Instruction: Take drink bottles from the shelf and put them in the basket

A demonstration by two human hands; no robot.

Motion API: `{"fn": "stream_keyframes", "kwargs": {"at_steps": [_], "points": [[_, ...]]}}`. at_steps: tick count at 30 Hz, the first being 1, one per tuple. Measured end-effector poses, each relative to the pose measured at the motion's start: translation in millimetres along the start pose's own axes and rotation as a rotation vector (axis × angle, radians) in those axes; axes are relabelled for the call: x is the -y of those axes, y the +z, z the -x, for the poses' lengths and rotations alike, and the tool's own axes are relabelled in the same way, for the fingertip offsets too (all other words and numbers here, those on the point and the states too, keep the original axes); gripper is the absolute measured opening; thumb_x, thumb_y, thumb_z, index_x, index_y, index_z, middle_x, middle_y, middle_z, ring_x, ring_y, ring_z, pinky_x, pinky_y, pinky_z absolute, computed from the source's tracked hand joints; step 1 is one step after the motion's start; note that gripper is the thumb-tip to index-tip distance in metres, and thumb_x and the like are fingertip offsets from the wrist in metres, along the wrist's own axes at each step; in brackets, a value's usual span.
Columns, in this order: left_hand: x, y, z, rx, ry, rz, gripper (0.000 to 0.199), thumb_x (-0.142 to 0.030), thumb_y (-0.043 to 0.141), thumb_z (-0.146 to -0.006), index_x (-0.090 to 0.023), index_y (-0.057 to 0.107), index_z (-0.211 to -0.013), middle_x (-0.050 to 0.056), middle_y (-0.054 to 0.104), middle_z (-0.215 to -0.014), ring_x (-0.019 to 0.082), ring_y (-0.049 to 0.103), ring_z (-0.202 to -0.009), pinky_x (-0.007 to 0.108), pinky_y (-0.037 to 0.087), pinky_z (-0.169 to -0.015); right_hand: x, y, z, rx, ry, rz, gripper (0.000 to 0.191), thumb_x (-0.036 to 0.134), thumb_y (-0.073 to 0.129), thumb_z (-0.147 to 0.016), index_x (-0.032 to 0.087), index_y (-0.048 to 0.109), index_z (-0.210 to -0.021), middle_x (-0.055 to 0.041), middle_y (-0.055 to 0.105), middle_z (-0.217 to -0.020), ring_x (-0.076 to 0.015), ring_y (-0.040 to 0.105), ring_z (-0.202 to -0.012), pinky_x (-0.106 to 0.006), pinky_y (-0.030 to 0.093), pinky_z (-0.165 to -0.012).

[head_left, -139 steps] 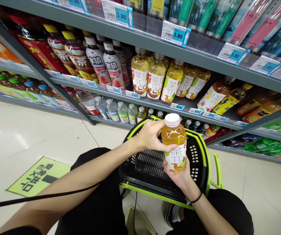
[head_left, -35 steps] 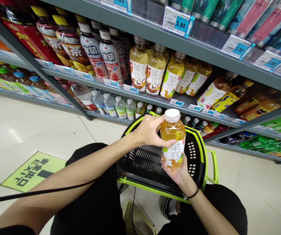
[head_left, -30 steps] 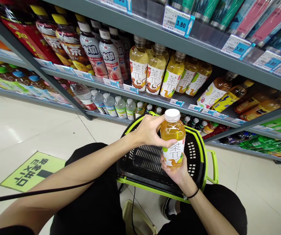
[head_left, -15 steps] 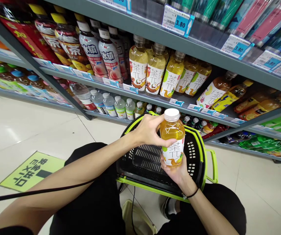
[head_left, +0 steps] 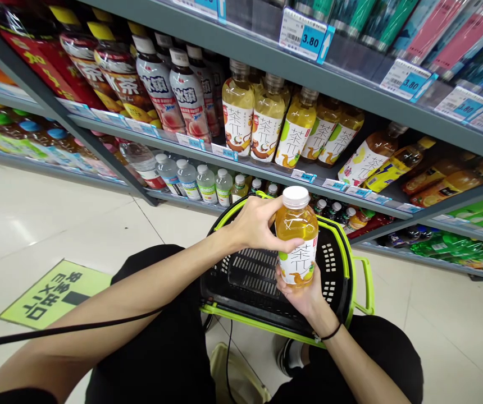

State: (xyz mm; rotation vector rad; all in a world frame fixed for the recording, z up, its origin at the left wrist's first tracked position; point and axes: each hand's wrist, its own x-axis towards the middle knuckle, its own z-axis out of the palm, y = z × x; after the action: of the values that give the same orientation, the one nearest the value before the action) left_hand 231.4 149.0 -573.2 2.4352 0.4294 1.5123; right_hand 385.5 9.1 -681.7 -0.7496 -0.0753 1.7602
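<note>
A bottle of amber drink with a white cap and a white label stands upright over the basket. My left hand grips it from the left side, the thumb across the front above the label and the other fingers behind. My right hand is wrapped round its base from below, a black band on the wrist. Beneath both hands is the black basket with a lime-green rim.
Ahead, a grey shelf holds rows of bottles, among them similar white-labelled ones. The basket's green handle sticks out at the right. A black cable crosses my left forearm. A yellow-green floor sign lies at left.
</note>
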Motion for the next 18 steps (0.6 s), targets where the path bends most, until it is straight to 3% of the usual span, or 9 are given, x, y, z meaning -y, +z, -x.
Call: {"fn": "stream_keyframes", "kwargs": {"at_steps": [18], "points": [[1.0,0.8,1.4,0.008,-0.014,-0.01,0.058,-0.067,0.07,-0.075,-0.014,0.071,-0.1,-0.006,0.054,-0.052,0.009,0.044,-0.039,0.023,0.037,-0.041,0.3,-2.5,-0.5,-0.01,0.016,-0.015,0.052,0.059,0.065,-0.077,0.014,0.07,-0.102,-0.0115,0.073,-0.087,-0.0229,0.061,-0.067,-0.027,0.038,-0.048]]}}
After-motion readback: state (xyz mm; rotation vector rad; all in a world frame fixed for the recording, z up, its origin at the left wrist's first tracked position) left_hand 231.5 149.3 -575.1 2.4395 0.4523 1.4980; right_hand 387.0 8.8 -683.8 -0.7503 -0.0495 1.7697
